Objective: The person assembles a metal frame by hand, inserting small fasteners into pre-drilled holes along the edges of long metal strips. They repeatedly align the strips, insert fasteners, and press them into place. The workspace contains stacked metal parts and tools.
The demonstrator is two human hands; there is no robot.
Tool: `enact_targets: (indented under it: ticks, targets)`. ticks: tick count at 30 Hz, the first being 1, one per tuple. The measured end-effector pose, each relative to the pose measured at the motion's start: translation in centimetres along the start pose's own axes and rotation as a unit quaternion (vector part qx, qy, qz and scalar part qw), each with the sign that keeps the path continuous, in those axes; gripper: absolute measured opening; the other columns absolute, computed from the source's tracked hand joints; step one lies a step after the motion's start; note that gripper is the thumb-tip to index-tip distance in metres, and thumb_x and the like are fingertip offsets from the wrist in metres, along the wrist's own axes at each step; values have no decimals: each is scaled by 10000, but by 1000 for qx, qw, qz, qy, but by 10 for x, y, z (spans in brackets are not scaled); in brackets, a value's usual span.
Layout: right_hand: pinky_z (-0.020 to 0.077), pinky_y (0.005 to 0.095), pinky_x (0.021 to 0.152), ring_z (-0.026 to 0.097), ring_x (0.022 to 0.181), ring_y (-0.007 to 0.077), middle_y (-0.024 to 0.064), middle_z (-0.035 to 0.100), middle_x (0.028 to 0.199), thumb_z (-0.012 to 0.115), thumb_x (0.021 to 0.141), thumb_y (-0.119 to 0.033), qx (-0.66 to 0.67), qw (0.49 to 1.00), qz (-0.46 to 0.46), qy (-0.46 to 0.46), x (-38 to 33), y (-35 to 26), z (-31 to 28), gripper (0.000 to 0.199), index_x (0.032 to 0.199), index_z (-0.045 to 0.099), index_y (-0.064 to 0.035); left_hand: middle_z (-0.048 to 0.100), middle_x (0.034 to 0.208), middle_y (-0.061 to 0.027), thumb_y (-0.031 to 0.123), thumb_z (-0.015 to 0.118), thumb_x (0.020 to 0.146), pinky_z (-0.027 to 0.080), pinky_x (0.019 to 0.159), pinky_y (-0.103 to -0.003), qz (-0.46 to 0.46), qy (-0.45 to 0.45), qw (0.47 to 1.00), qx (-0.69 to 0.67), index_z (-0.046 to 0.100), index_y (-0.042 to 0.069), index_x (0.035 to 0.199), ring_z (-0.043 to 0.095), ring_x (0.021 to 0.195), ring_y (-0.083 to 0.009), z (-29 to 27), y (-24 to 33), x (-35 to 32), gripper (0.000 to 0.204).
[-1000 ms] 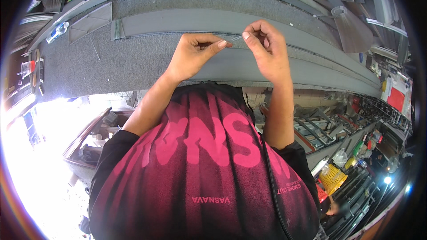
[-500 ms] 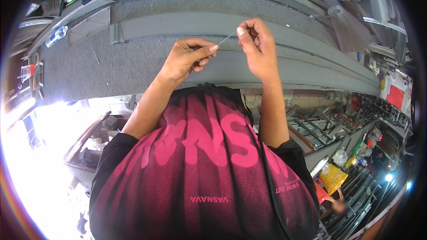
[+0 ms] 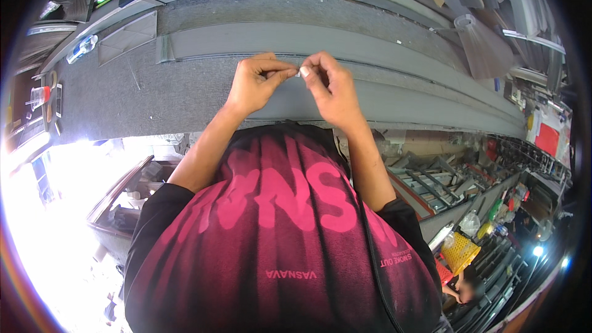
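1. Small slim piece point(image 3: 298, 74), pale and mostly hidden by fingertips, held just above the bench point(image 3: 92, 102), in front of the wearer's chest. Its full shape and material cannot be made out.

2. The left hand point(image 3: 254, 86) has its grip pressed together, thumb against forefinger, apparently pinching the piece.

3. The right hand point(image 3: 333, 89) meets it tip to tip, its thumb and forefinger also seeming to pinch the piece; the contact itself is too small to see clearly.

4. The step in hand looks like close two-handed fingertip work on this piece. As a judgement, the next move calls for a light, steady pinch and good alignment, since something so slim could slip.

5. The bench has a matt, grey, carpet-like covering, flecked with small pale specks.

6. Along it lie long, flat, smooth-looking grey strips point(image 3: 228, 37), their edges bowed by the lens. At the left end of one is a bundle of thin greenish strands point(image 3: 164, 49).

7. Farther left lie a thin-framed flat panel point(image 3: 127, 38) and a clear plastic bottle point(image 3: 82, 48); to the right is a grey, cone-like roll point(image 3: 481, 46).
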State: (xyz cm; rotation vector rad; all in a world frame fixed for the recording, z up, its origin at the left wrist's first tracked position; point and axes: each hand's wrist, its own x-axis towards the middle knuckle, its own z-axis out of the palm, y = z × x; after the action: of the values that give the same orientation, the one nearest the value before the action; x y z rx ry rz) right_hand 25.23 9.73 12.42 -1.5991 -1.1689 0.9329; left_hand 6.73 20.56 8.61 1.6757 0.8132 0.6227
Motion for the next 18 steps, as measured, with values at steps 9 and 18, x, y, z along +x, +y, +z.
enact_targets:
  ticks: [9, 18]
  targets:
    - [498, 260, 687, 628, 825, 93, 5, 695, 943, 754, 1109, -214, 194, 977, 71, -54, 2, 10, -3, 198, 1117, 710, -21, 625, 782, 35, 171, 843, 1051, 381, 570, -261, -186, -72, 927, -317, 799, -28, 1104, 493, 659, -63, -2, 7, -10, 211]
    - [545, 298, 713, 665, 826, 120, 40, 721, 930, 841, 983, -85, 45, 996, 10, -81, -1, 6, -7, 181, 1056, 698, -4, 659, 788, -23, 109, 807, 1057, 418, 530, -245, -208, -73, 932, -287, 763, -53, 1112, 553, 627, -64, -6, 8, -16, 177]
